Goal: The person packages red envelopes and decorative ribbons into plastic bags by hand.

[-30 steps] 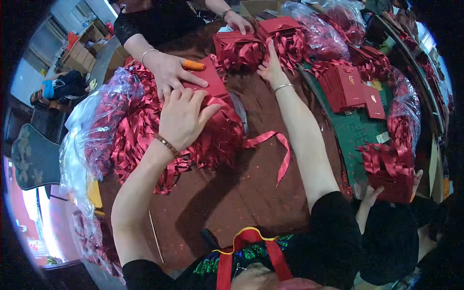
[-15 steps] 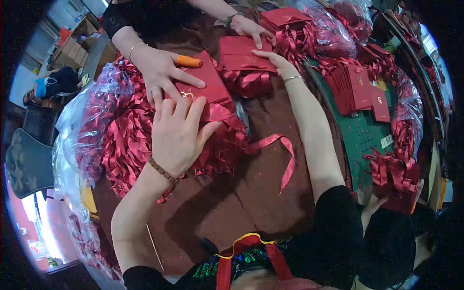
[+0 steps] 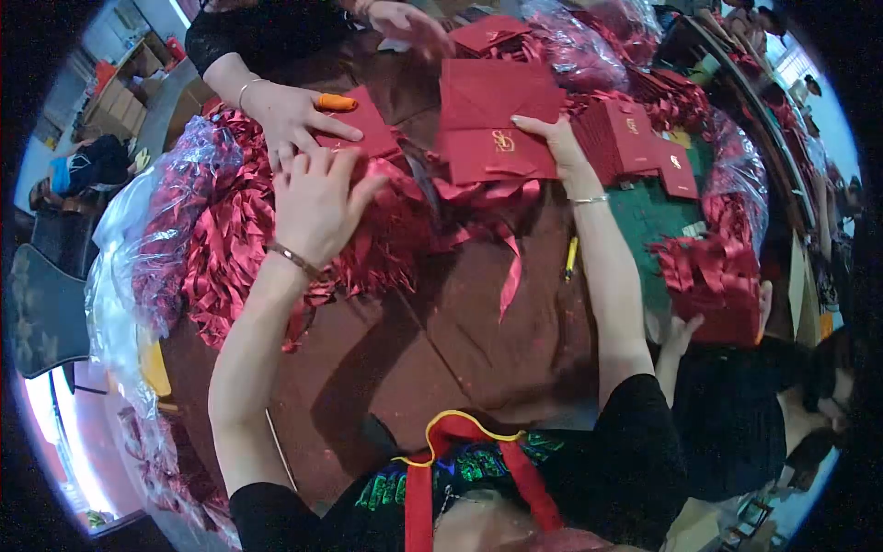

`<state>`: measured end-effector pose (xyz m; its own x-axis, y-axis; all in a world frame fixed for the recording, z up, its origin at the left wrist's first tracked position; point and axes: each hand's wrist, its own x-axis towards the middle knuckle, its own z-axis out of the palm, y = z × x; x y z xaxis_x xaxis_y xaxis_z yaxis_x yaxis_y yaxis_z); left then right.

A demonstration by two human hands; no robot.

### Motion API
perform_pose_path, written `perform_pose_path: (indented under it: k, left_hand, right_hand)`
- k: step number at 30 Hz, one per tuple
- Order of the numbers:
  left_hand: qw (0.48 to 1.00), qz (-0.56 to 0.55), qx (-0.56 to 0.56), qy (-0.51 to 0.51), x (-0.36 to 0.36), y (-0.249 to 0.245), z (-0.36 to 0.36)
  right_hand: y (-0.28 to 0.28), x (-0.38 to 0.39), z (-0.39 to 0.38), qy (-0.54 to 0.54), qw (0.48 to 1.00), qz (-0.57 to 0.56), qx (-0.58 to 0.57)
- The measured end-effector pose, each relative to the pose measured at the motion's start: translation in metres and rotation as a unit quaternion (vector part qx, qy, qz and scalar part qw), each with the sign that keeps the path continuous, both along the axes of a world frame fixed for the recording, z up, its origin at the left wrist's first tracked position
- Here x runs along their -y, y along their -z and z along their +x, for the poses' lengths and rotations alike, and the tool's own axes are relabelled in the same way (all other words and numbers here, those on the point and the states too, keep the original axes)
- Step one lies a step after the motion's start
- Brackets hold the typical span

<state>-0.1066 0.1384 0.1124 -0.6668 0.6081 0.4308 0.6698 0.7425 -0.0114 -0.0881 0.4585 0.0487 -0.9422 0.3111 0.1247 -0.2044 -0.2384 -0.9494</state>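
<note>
My right hand [image 3: 558, 147] grips a bundle of red envelopes [image 3: 487, 156], thumb on top beside a gold emblem and fingers hidden beneath. Red ribbon hangs from the bundle's lower edge. My left hand [image 3: 317, 207], wearing a beaded bracelet, lies at the near edge of a second red envelope stack [image 3: 368, 129], thumb spread away and fingertips partly hidden. Another person's hand [image 3: 294, 120], with an orange finger cover, presses on that same stack and meets my fingers. Loose red ribbons [image 3: 239, 248] heap up below and left of my left hand.
Clear plastic bags [image 3: 152, 248] line the left side. Fanned red envelopes [image 3: 633, 138] lie on a green mat [image 3: 644, 221] at right, with a yellow pen [image 3: 571, 258] nearby. A neighbour's hand [image 3: 679, 336] holds a ribboned red bundle [image 3: 717, 299].
My right hand has lifted the red envelopes up and toward me, showing the gold emblem. The other person's far hand has let go and drawn back. My left hand has shifted slightly.
</note>
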Motion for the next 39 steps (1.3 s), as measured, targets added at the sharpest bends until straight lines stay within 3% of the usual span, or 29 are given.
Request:
perform_pose_path:
  k: [1, 2, 4, 5, 7, 9, 10, 11, 12, 14, 16, 17, 19, 20, 22, 23, 25, 27, 28, 29, 32, 33, 34, 36, 37, 39]
  left_hand:
    - [0.999, 0.019, -0.016, -0.027, -0.002, -0.004, 0.003]
    - [0.999, 0.048, -0.013, 0.003, -0.001, -0.008, 0.003]
    - [0.990, 0.123, 0.016, 0.073, -0.006, -0.022, 0.016]
    - [0.990, 0.120, 0.023, 0.071, -0.009, -0.027, 0.027]
    - [0.976, 0.136, -0.017, 0.171, -0.016, -0.034, 0.052]
    - [0.960, 0.143, 0.101, 0.220, -0.014, -0.030, 0.072]
    - [0.946, 0.160, 0.163, 0.230, -0.011, -0.022, 0.080]
    - [0.946, 0.159, 0.176, 0.221, -0.004, -0.011, 0.090]
    - [0.907, 0.233, 0.267, 0.227, 0.004, 0.005, 0.100]
    - [0.806, 0.395, 0.385, 0.215, 0.021, 0.032, 0.118]
    - [0.844, 0.403, 0.318, 0.155, 0.043, 0.065, 0.131]
    - [0.846, 0.406, 0.316, 0.143, 0.052, 0.079, 0.139]
    - [0.725, 0.529, 0.422, 0.131, 0.068, 0.102, 0.156]
    - [0.723, 0.535, 0.420, 0.123, 0.074, 0.107, 0.161]
    - [0.798, 0.486, 0.329, 0.138, 0.082, 0.115, 0.165]
    - [0.741, 0.527, 0.385, 0.160, 0.083, 0.119, 0.166]
    - [0.735, 0.526, 0.396, 0.161, 0.086, 0.117, 0.170]
    - [0.728, 0.523, 0.411, 0.167, 0.088, 0.117, 0.172]
    - [0.703, 0.537, 0.432, 0.177, 0.089, 0.120, 0.172]
    - [0.676, 0.551, 0.453, 0.185, 0.089, 0.123, 0.173]
    - [0.712, 0.513, 0.442, 0.185, 0.093, 0.128, 0.168]
    - [0.734, 0.494, 0.435, 0.169, 0.094, 0.126, 0.169]
    - [0.736, 0.490, 0.436, 0.166, 0.095, 0.125, 0.171]
    - [0.731, 0.489, 0.442, 0.177, 0.095, 0.123, 0.169]
    - [0.732, 0.487, 0.443, 0.177, 0.097, 0.124, 0.169]
    - [0.666, 0.526, 0.474, 0.234, 0.100, 0.124, 0.167]
  right_hand:
    - [-0.014, 0.001, 0.017, -0.016, 1.000, 0.017, 0.006]
    - [-0.030, 0.005, 0.034, -0.014, 1.000, 0.018, 0.008]
    - [-0.058, 0.019, 0.068, -0.054, 0.990, 0.128, 0.014]
    - [-0.071, 0.027, 0.083, -0.098, 0.978, 0.179, 0.037]
    - [-0.088, 0.055, 0.107, -0.132, 0.963, 0.231, 0.047]
    - [-0.096, 0.082, 0.125, -0.210, 0.915, 0.342, 0.035]
    - [-0.095, 0.095, 0.131, -0.221, 0.915, 0.334, 0.044]
    - [-0.093, 0.107, 0.134, -0.243, 0.871, 0.425, 0.048]
    - [-0.090, 0.119, 0.136, -0.265, 0.816, 0.512, 0.046]
    - [-0.080, 0.145, 0.139, -0.300, 0.804, 0.509, 0.064]
    - [-0.061, 0.172, 0.142, -0.278, 0.752, 0.596, 0.043]
    - [-0.055, 0.184, 0.146, -0.312, 0.750, 0.582, 0.021]
    - [-0.040, 0.201, 0.151, -0.294, 0.725, 0.621, -0.035]
    - [-0.044, 0.206, 0.156, -0.289, 0.717, 0.632, -0.057]
    - [-0.042, 0.198, 0.160, -0.218, 0.711, 0.652, -0.144]
    - [-0.044, 0.192, 0.165, -0.221, 0.757, 0.604, -0.118]
    - [-0.027, 0.173, 0.181, -0.217, 0.877, 0.428, -0.016]
    - [0.004, 0.171, 0.205, -0.154, 0.957, 0.246, 0.016]
    - [0.014, 0.175, 0.219, -0.117, 0.980, 0.158, 0.017]
    - [0.012, 0.186, 0.233, -0.118, 0.980, 0.161, 0.019]
    - [0.011, 0.237, 0.272, -0.016, 0.997, 0.072, 0.011]
    - [0.016, 0.237, 0.279, -0.017, 0.997, 0.068, 0.013]
    - [0.023, 0.237, 0.286, 0.038, 0.954, 0.292, -0.051]
    - [0.029, 0.234, 0.286, 0.094, 0.855, 0.498, -0.113]
    - [0.029, 0.231, 0.280, 0.099, 0.849, 0.509, -0.105]
    - [0.027, 0.226, 0.274, 0.109, 0.839, 0.522, -0.106]
